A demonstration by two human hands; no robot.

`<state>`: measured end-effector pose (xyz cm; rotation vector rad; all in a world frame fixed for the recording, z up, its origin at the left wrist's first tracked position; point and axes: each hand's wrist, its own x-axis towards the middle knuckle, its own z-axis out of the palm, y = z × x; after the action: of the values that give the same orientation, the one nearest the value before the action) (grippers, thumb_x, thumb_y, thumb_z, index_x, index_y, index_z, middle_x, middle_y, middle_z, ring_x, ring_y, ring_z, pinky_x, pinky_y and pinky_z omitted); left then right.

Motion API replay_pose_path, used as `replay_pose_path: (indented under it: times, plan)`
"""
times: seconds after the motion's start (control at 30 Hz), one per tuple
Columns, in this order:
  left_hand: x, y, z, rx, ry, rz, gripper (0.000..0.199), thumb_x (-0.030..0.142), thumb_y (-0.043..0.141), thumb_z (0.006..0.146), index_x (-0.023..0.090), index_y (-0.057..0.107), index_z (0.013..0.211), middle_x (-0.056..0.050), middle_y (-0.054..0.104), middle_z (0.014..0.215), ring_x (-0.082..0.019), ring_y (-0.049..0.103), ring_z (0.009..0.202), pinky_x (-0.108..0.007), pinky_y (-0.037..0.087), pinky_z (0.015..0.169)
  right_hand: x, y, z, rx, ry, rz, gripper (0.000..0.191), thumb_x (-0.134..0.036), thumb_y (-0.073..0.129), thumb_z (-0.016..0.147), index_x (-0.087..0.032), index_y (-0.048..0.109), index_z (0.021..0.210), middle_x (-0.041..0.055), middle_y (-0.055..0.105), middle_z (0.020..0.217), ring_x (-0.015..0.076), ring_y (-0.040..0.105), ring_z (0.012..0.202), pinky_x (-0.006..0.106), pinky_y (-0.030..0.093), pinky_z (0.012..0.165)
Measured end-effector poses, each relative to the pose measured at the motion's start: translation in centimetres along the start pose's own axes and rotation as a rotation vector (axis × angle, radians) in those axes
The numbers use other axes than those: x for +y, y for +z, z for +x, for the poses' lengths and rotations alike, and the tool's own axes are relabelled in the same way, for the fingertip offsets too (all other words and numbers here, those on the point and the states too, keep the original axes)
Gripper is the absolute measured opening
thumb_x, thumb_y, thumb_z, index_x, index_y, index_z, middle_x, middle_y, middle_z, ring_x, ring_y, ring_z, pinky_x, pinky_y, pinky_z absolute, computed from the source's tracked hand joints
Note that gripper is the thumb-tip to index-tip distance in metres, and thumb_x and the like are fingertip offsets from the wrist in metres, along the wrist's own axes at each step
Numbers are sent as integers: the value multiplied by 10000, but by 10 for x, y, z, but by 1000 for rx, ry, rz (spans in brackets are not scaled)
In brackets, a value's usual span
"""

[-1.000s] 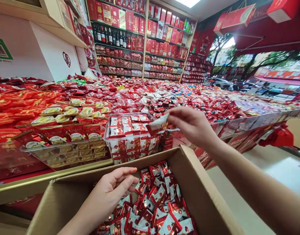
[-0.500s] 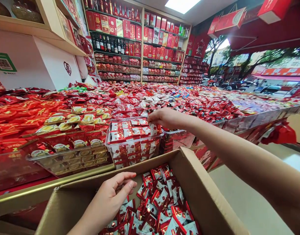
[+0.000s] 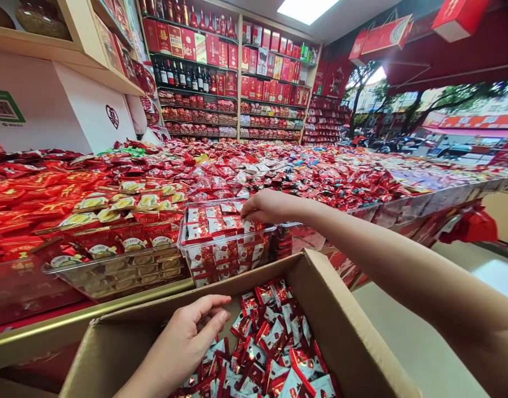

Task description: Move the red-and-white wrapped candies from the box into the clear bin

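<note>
My right hand (image 3: pixel 270 207) is closed on a red-and-white candy packet (image 3: pixel 250 226) at the right side of a clear plastic bin (image 3: pixel 226 241). Rows of matching packets fill that bin. Below it, a cardboard box (image 3: pixel 340 298) holds a loose pile of red-and-white packets (image 3: pixel 274 337). Over the left part of the box is my left hand (image 3: pixel 191 334), its fingers curled with the thumb close to them; whatever they may hold is hidden.
Durian packets (image 3: pixel 133 237) fill a bin to the left, beside orange-red packets (image 3: pixel 25 221). Heaps of wrapped sweets (image 3: pixel 340 177) spread behind and rightward. A gold rail (image 3: pixel 71 312) runs along the counter front. Stocked shelves (image 3: pixel 239 83) stand at the back.
My right hand has shifted slightly left and down at the bin. The left hand has barely moved.
</note>
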<state>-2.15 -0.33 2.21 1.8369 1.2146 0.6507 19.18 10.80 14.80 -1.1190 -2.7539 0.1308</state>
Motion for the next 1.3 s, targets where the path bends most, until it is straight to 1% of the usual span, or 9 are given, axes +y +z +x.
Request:
replay_pose_path:
  times: [0.23,0.57,0.87,1.03,1.07,1.1,1.17,1.23,1.3]
  plan:
    - [-2,1,-2,10,25,59,288,359,448,772,227,566,1000,8,627,726,-171,548,664,-242,430,612,-7,10,0,-48,120,127,170,-152,556,688,-119,624,841,26,632,761,96,532,658,183,372,591]
    - [3,1,-1,-18,13,91,338,352,451,769,214,546,1063,10,624,713,-163,535,647,-219,418,587,-11,11,4,-97,117,111,157,-143,553,668,-117,624,806,15,624,719,81,511,621,169,345,551]
    - [-1,2,0,-30,40,138,287,349,445,774,223,577,995,20,642,731,-158,560,655,-209,424,601,-6,15,6,-107,110,122,171,-155,535,692,-99,626,825,18,607,697,76,489,602,189,342,561]
    - [-2,2,2,-40,50,162,284,358,467,758,225,578,982,13,659,804,-168,575,696,-207,429,615,-23,1,-32,180,121,146,219,-213,460,758,-84,594,874,17,576,770,83,480,683,211,347,633]
    - [-3,3,2,-46,51,181,289,365,466,758,228,574,989,17,659,797,-166,575,686,-204,428,607,-28,1,-41,185,106,167,225,-213,443,768,-87,589,883,12,572,778,83,480,698,212,347,644]
    - [-3,3,3,-56,51,206,297,375,461,761,234,568,998,22,658,782,-163,574,668,-202,427,594,-32,3,-51,130,77,198,226,-211,433,774,-95,589,888,7,572,781,83,484,705,210,349,649]
    - [-4,4,3,-77,58,258,308,396,441,769,248,556,1013,30,657,776,-164,574,653,-206,423,585,-39,19,-67,-109,-13,255,214,-179,433,769,-121,596,893,-3,589,790,79,500,699,198,360,642]
    - [-5,6,4,-95,73,293,310,411,433,772,257,555,1011,26,657,832,-172,579,703,-210,422,618,-43,51,-79,-403,-61,195,230,-109,439,738,-148,611,885,0,613,796,84,519,675,194,370,616]
    - [-5,7,5,-110,84,307,308,420,434,771,257,562,1000,17,649,911,-178,577,776,-212,419,666,-43,90,-87,-675,-32,4,273,-50,457,683,-150,626,873,31,631,781,112,535,649,211,373,572]
